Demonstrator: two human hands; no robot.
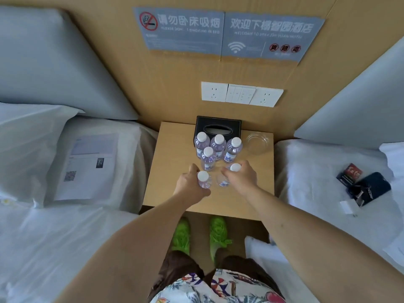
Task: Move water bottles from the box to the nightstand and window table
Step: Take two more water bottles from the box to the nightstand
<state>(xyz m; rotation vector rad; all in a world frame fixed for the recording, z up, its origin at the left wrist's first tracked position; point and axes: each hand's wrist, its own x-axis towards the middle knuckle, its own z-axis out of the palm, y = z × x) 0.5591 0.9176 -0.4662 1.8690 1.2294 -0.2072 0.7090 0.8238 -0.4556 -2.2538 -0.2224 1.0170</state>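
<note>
Water bottles are gripped upright, one by each hand — left hand [189, 184], right hand [240, 179] — near the surface's [258, 193] front edge; four bottles [215, 150] are grouped behind.

Clear plastic bottles [208, 157] on matt wood-look nightstand [172, 171].

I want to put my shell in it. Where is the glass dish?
The glass dish sits at the nightstand's back right corner, right of the tissue box and the standing bottles.
</note>
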